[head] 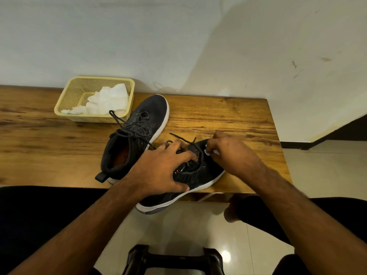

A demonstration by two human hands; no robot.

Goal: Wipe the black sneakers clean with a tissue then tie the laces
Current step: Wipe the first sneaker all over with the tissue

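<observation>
Near sneaker [190, 179] held at the table's [228, 118] front edge, heel hanging over it.

Left hand [160, 167] grips its laced top; right hand [230, 153] pinches a scrap of tissue [208, 152] against the toe end. The second sneaker [137, 135] lies just behind, laces loose, its toe beside the basket [65, 100] of tissues near the back edge. Bare wood runs toward the right edge.

Head-mounted, wide-angle; faces forward and down, close above wooden table [218, 118]; edges perhaps distorted. Single view only.
</observation>
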